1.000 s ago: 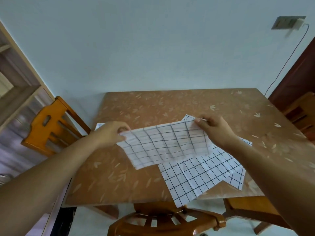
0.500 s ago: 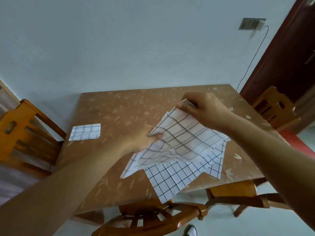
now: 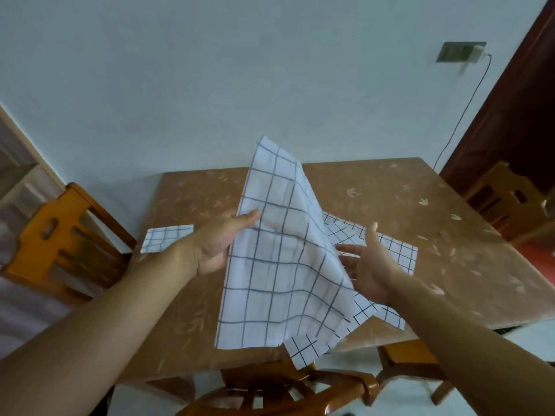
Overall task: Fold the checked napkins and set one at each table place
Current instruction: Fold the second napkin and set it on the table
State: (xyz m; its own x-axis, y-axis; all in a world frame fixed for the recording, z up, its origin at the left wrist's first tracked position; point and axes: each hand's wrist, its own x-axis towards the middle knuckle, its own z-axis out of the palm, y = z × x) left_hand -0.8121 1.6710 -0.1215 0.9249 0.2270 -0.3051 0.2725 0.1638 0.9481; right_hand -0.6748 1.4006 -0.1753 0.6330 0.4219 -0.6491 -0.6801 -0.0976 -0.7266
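Note:
A white checked napkin (image 3: 285, 259) hangs in the air above the table, one corner pointing up. My left hand (image 3: 222, 244) grips its left edge, thumb on the front of the cloth. My right hand (image 3: 368, 265) is just right of it, palm up and fingers spread, partly behind the cloth; whether it touches is unclear. More unfolded checked napkins (image 3: 393, 250) lie flat under and behind it, reaching over the near table edge. One folded napkin (image 3: 166, 238) lies at the table's left edge.
The brown leaf-patterned table (image 3: 420, 211) stands against a pale wall. Orange wooden chairs stand at the left (image 3: 60, 235), the right (image 3: 507, 202) and the near side (image 3: 270, 394). A dark door is at the far right.
The napkin has been lifted off the pile and turned upright. My right hand let go of its top corner and dropped to its right side, open. My left hand now holds the left edge.

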